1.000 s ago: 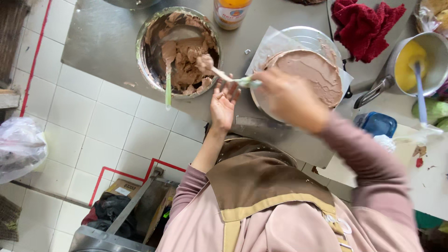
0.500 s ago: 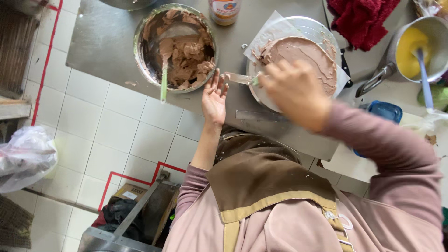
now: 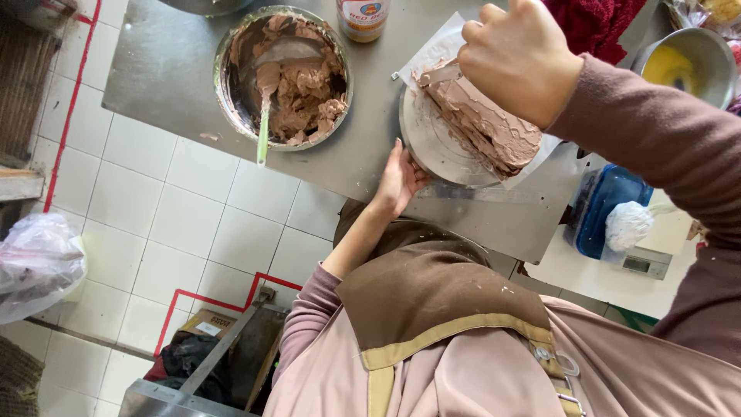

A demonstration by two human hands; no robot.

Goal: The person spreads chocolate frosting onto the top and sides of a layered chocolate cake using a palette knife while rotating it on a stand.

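The cake (image 3: 482, 120), coated in brown chocolate cream, sits on a round metal turntable (image 3: 432, 143) near the front edge of the steel worktop (image 3: 170, 69), with a sheet of white paper (image 3: 432, 54) under it to catch smears. The right hand (image 3: 517, 58) is clenched above the cake's far side around a tool whose blade is mostly hidden; only a pale strip shows against the cream, likely held flat to smooth it. The left hand (image 3: 401, 177) rests open-fingered against the turntable's near rim, probably to steady or turn it.

Toward the worktop's left end stands a metal bowl (image 3: 282, 73) of the same brown cream, a green-handled spatula (image 3: 264, 127) propped in it within easy reach. At the back edge is a jar (image 3: 363, 17) with an orange lid band and a red-and-blue label. At the right end lie a red cloth (image 3: 598, 27) and a steel bowl of yellow batter (image 3: 691, 66). Below the worktop's right edge sits a blue tub (image 3: 598, 212).
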